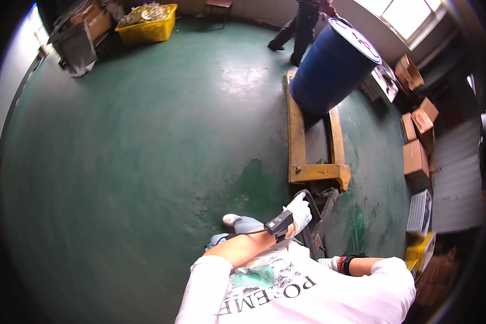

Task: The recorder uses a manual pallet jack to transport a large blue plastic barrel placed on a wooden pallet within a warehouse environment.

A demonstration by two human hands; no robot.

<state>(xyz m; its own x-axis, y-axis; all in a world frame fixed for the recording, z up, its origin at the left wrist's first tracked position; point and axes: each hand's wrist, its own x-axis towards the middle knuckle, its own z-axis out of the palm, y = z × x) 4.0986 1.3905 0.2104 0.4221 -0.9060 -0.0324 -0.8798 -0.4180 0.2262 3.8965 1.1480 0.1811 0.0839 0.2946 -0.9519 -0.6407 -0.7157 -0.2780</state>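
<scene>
A yellow pallet jack (296, 129) stands ahead of me, right of the middle, with its forks pointing away. On the forks rests a large blue drum (329, 70) with a pale lid; it looks tilted in this wide view. My left hand (299, 212), in a white glove, is closed round the black loop handle (311, 237) of the jack. My right hand (328, 263), gloved too, is low beside the handle's near end. Its fingers are hidden, so its hold cannot be made out.
Another person (299, 29) stands beyond the drum, a hand close to it. Cardboard boxes (416, 158) line the right side. At the far left are a full yellow bin (151, 33) and a grey container (76, 48). Wet patches (256, 178) mark the green floor (146, 135).
</scene>
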